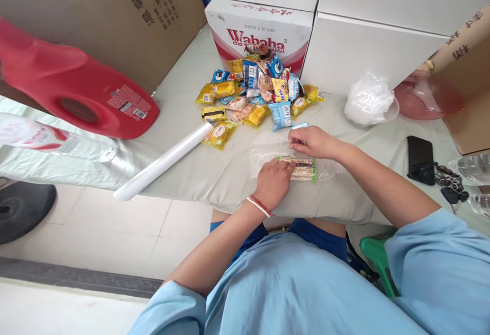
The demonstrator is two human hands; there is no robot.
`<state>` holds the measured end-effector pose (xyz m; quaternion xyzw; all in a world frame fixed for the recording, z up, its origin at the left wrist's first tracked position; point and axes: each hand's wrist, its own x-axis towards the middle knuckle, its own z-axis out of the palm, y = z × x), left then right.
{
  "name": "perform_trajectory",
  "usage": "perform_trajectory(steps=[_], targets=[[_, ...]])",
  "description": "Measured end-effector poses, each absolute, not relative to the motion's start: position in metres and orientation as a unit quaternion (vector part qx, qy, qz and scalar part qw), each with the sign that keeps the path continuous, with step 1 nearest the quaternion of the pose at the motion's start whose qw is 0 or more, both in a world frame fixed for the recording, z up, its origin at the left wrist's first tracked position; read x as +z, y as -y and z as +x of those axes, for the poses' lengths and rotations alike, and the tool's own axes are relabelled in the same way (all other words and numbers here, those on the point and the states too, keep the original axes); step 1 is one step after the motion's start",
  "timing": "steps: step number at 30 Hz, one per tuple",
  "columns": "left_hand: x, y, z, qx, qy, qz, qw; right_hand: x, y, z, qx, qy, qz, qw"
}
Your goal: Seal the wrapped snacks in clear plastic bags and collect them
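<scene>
A packet of light, grainy snack bars with green edges [306, 172] lies on the cloth-covered table in front of me. Clear plastic film [261, 157] spreads under and around it. My left hand [273, 179] rests on the packet's left part, fingers stretched over it. At the packet's far side, my right hand [312, 142] is closed in a pinch on what looks like the film's edge; the fingertips partly hide it. Just beyond that hand is a small blue-and-white wrapper [300, 126]. A heap of small wrapped snacks [264, 87] lies farther back.
A white roll [164, 161] juts over the table's front edge. Left stand a red jug [84, 85] and a clear bottle [53, 138]. Boxes [260, 28] line the back. Right are a crumpled plastic bag [369, 100], a red bowl [424, 97], a phone [420, 160] and keys [449, 179].
</scene>
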<state>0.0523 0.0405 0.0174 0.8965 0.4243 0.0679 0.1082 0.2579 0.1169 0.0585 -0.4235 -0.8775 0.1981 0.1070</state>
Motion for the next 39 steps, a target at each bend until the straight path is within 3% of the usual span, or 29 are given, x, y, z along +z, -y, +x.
perform_trajectory(steps=[5,10,12,15,23,27,35,39], targets=[[0.012,-0.041,0.044,0.104,-0.427,0.886,0.150,0.042,-0.051,0.254,0.111,0.896,-0.418,0.098],[0.001,-0.038,0.001,0.229,-0.400,0.834,0.303,0.023,-0.019,0.246,0.091,0.889,-0.448,0.042],[-0.002,-0.042,-0.014,0.318,-0.484,0.735,0.352,0.020,-0.015,0.244,0.093,0.888,-0.448,0.041],[-0.002,-0.058,-0.022,0.411,-0.625,0.574,0.332,0.018,-0.013,0.242,0.107,0.886,-0.446,0.060],[0.024,-0.066,-0.005,0.231,-0.619,0.680,0.319,0.016,-0.002,0.245,0.129,0.880,-0.448,0.091],[0.036,-0.048,0.019,0.300,-0.557,0.674,0.382,0.016,0.003,0.239,0.141,0.866,-0.468,0.107],[0.014,-0.022,0.065,0.275,-0.436,0.808,0.287,0.016,0.028,0.260,0.197,0.846,-0.447,0.214],[0.001,-0.017,0.058,0.299,-0.418,0.812,0.277,0.017,0.056,0.286,0.232,0.824,-0.466,0.223]])
